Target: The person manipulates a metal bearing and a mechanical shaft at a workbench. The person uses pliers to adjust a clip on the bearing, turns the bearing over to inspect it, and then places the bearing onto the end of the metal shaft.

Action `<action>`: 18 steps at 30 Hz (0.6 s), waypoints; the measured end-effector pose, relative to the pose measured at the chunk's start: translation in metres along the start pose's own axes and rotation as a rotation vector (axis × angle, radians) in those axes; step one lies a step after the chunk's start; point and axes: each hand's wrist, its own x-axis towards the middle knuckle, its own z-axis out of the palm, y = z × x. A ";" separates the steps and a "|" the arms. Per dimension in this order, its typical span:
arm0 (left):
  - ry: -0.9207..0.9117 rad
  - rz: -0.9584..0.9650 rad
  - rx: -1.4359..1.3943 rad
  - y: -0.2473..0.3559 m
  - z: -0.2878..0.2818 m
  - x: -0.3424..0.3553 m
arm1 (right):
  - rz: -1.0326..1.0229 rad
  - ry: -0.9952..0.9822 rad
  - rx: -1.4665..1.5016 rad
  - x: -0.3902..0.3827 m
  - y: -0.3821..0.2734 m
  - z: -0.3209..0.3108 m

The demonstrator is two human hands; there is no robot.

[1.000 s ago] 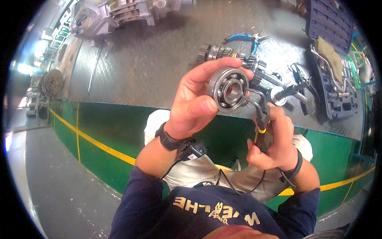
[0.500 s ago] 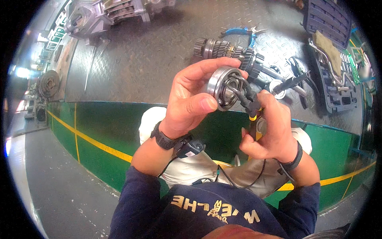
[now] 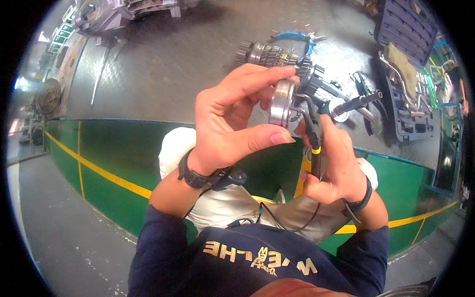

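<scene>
My left hand [image 3: 225, 116] grips a steel ball bearing [image 3: 281, 105] by its outer ring, the thumb below and the fingers above. The bearing is held up on edge in front of the bench, its face turned toward the right. In my right hand [image 3: 337, 161] is a pair of dark circlip pliers [image 3: 312, 129] with bent tips and a yellow band on the handle. Its two prongs reach to the bearing's open middle; whether they touch the inner ring is hidden by the bearing's rim.
Behind my hands a gear shaft [image 3: 272, 55] lies on the metal bench [image 3: 163, 74], with blue-handled pliers [image 3: 293, 35] beyond it. A black-handled tool [image 3: 360, 102] lies to the right, near an open tool case [image 3: 413, 129]. A metal housing [image 3: 111, 17] stands far left.
My left hand has turned the bearing, so its rim now faces me more and its open face shows less. The pliers' tips remain at its middle, and the handles stand more upright.
</scene>
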 end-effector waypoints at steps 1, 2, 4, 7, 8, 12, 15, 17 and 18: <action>0.003 0.003 -0.011 0.000 0.000 0.000 | 0.041 -0.025 0.096 -0.001 0.001 0.001; 0.010 0.029 0.025 0.000 0.000 -0.001 | 0.047 -0.029 0.087 -0.002 0.002 0.002; 0.015 0.053 0.061 0.001 0.000 -0.001 | 0.082 -0.071 0.199 -0.003 0.004 0.004; 0.055 0.048 0.056 0.003 0.003 -0.003 | 0.054 -0.064 0.262 -0.003 0.008 0.008; 0.071 0.043 0.049 0.004 0.003 -0.004 | 0.044 -0.063 0.284 -0.003 0.008 0.008; 0.007 0.073 0.217 0.006 -0.005 -0.006 | 0.164 -0.101 0.391 -0.002 0.000 0.006; -0.026 0.134 0.231 0.001 -0.004 -0.005 | 0.354 -0.109 0.461 -0.003 -0.007 0.003; -0.040 0.151 0.188 0.000 -0.005 -0.004 | 0.255 -0.101 0.344 0.000 -0.004 0.005; -0.030 0.130 0.187 0.003 -0.007 -0.005 | 0.182 -0.099 0.294 0.001 -0.001 0.005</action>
